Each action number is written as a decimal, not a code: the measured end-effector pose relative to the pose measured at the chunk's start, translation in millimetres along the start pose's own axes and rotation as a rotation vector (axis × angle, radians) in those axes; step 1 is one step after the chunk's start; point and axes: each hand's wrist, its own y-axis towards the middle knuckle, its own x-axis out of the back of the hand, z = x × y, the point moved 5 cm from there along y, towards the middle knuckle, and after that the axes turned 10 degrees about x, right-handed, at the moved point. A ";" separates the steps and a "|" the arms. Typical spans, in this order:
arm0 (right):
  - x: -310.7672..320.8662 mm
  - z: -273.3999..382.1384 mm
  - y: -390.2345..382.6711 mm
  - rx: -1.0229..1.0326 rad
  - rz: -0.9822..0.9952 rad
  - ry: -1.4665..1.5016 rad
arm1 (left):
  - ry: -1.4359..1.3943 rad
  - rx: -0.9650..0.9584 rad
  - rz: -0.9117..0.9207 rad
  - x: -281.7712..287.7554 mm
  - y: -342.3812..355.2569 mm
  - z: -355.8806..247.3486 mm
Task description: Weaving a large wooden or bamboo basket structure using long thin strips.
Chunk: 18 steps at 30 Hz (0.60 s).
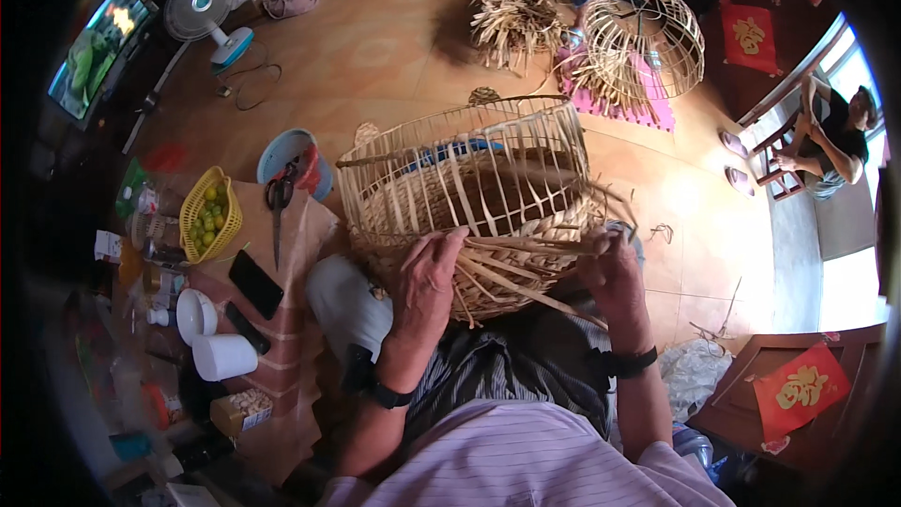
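A half-woven basket (469,136) lies tilted across my lap, its bare upright stakes and thin rim on the far side. Thick braided weaving of dried plant strips covers the near part. Several loose strips (511,268) fan out from the weave between my hands. My left hand (429,277) is closed at the left of these strips, its thumb and fingers pinching at the weave. At the right side, my right hand (612,268) is closed around strip ends beside the basket wall; its fingertips are partly hidden.
At left, a low table (305,225) bears scissors (278,216), a yellow fruit basket (211,216), a phone (255,284) and white containers. A bucket (298,155) stands behind it. Ahead are a strip pile (516,19) and another person with a basket frame (648,38). Someone sits at right (831,145).
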 end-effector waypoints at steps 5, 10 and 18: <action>46.3 23.4 0.2 0.100 -0.122 0.185 | -0.006 0.021 0.038 -2.4 0.3 3.3; 56.5 45.3 -18.2 -0.104 -0.092 -0.326 | -0.215 0.129 0.178 2.5 15.2 9.5; -62.4 36.1 -32.3 0.221 0.325 -1.280 | -0.239 0.181 0.257 6.6 24.1 12.8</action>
